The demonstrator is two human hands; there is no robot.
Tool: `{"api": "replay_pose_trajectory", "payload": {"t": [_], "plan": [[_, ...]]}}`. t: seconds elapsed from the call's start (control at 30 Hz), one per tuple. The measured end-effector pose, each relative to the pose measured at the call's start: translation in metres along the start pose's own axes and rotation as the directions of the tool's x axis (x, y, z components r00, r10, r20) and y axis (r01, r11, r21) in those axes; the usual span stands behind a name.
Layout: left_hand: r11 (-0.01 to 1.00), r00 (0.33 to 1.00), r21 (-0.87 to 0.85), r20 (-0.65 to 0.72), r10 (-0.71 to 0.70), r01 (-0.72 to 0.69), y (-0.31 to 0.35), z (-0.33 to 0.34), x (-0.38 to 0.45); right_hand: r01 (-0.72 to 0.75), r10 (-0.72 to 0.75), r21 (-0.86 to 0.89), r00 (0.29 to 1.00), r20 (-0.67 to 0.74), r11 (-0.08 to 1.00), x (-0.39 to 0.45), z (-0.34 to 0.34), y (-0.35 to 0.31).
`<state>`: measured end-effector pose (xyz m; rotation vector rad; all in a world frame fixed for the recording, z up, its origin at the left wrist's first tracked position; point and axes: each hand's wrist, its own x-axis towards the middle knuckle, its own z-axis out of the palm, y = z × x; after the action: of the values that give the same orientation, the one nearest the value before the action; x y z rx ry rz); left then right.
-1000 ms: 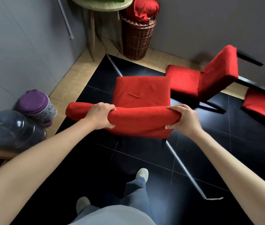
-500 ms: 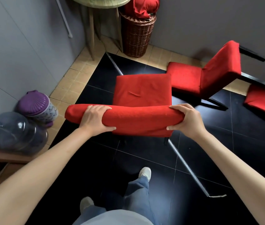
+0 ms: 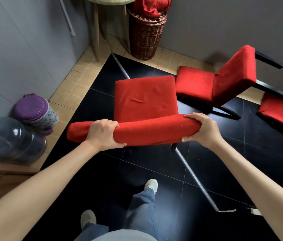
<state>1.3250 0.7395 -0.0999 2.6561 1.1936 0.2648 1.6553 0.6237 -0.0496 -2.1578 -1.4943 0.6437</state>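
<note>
1. The left hand (image 3: pixel 102 134) curls tightly over the backrest (image 3: pixel 154 132), thumb underneath.
2. The right hand (image 3: pixel 201 131) wraps the backrest's 3 o'clock end.
3. The chair (image 3: pixel 145 100) stands on the floor (image 3: pixel 137 171), seat towards 12 o'clock.
4. A second chair (image 3: pixel 224 84) is at 2 o'clock, a basket (image 3: pixel 146 37) at 12, and a bottle (image 3: pixel 7 141) at 9.

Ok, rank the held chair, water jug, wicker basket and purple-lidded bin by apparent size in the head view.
1. chair
2. jug, though it is nearer and cut off by the frame edge
3. basket and bin look alike; the basket stands farther away, so no ranking between them
</note>
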Motion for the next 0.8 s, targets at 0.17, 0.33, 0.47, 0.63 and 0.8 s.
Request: {"api": "replay_pose_trajectory", "payload": {"t": [0.17,0.33,0.47,0.63,0.8], "plan": [[0.998,0.998,0.036,0.004,-0.057,0.056,-0.010,-0.006,-0.015,0.081,-0.080,-0.007,0.996,0.036,0.997,0.015,0.006,-0.019],[0.995,0.998,0.077,-0.004,-0.066,0.066,-0.029,-0.014,-0.030,0.131,-0.131,0.002,0.991,0.034,0.991,0.018,0.023,-0.041],[0.992,0.999,0.120,0.004,-0.045,0.044,-0.037,-0.018,-0.032,0.126,-0.126,0.006,0.991,0.041,0.992,0.015,0.025,-0.051],[0.991,1.000,0.135,0.003,-0.024,0.023,-0.045,-0.024,-0.021,0.078,-0.079,0.055,0.997,0.010,0.995,0.002,0.030,-0.046],[0.986,0.998,0.156,0.028,0.054,-0.057,-0.053,-0.031,-0.012,0.007,-0.004,0.109,1.000,-0.031,0.994,-0.015,0.045,-0.045]]}}
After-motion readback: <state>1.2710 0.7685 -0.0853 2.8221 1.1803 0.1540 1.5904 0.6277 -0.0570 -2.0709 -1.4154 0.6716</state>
